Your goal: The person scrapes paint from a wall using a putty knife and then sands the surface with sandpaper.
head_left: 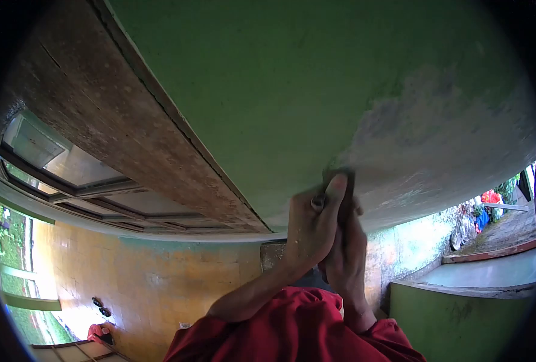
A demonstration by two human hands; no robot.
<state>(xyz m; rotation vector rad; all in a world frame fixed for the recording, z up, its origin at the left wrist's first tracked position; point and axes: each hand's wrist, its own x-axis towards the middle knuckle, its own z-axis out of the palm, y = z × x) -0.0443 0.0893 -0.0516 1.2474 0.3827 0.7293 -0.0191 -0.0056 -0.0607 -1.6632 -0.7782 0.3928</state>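
Note:
Both of my hands are closed together around a small dark flat-ended hand tool [345,176], whose end is against the green wall [250,90]. My left hand [311,229] wraps it with the thumb stretched along the top. A rounded end, perhaps of a handle, shows by the left fingers. Pressed in from the right is my right hand [347,250], its fingers partly hidden behind the left. Most of the tool is covered, so its exact kind cannot be told. Right of the hands, a pale grey patch [413,139] breaks the green paint.
A worn brown wooden frame [141,120] with glass panes borders the wall at left. Yellowish floor tiles [189,277] lie below, with dark sandals [101,308] on them. A green low wall with a ledge [461,320] stands at right, beside an opening to outdoors.

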